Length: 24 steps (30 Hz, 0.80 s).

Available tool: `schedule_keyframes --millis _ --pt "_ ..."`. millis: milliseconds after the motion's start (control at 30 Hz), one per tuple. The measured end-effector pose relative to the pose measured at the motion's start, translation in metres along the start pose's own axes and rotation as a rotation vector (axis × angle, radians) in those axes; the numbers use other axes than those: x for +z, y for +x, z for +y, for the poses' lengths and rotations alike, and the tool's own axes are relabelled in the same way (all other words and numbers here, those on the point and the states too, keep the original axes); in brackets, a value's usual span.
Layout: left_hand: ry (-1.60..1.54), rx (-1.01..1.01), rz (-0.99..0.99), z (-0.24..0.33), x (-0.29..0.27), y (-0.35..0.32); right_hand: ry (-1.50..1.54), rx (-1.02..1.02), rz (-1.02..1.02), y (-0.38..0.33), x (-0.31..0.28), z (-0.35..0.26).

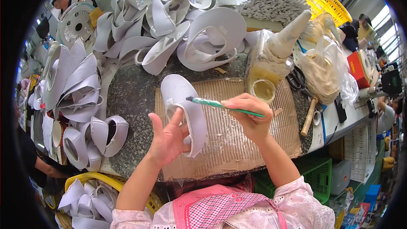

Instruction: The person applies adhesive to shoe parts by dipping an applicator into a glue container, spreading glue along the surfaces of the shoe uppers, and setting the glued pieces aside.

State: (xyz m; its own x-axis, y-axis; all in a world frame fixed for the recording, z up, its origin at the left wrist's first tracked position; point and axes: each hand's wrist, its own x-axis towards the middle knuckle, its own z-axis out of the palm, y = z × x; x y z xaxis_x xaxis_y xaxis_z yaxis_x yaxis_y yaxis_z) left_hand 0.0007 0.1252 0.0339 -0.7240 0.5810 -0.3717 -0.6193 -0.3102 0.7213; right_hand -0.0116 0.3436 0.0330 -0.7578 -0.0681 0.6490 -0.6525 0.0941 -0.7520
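Observation:
My left hand (165, 143) holds up a white shoe upper (178, 88), its fingers inside the opening and its thumb spread outside. In my right hand (254, 118), pinched between thumb and fingers, is a green-handled brush (215, 103). The brush's dark tip rests at the upper, by the edge of its opening. Beneath both hands lies a ridged sheet of cardboard (231, 161), smeared with pale residue. Just beyond my right hand is a glue-crusted bottle (271, 61), whose round opening (263, 90) faces me.
White uppers (216, 29) are heaped at the back, with another stack (76, 82) to the left. Scissors (296, 78), a wooden-handled tool (309, 116) and a plastic bag (320, 70) lie right. A yellow basket (154, 201) of uppers stands lower left; a green crate (318, 178) sits lower right.

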Motion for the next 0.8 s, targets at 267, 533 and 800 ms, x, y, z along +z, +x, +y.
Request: schedule_keyframes --millis 267,533,800 --pt "-0.105 0.079 -0.007 0.005 -0.022 -0.01 0.092 0.105 -0.537 -0.006 0.012 -0.023" --pt "-0.329 0.167 -0.01 0.012 -0.023 -0.004 -0.024 -0.138 -0.53 -0.012 0.02 0.003" --pt "-0.402 0.177 -0.04 0.022 -0.016 -0.006 -0.111 -0.225 -0.217 -0.01 0.035 0.001"
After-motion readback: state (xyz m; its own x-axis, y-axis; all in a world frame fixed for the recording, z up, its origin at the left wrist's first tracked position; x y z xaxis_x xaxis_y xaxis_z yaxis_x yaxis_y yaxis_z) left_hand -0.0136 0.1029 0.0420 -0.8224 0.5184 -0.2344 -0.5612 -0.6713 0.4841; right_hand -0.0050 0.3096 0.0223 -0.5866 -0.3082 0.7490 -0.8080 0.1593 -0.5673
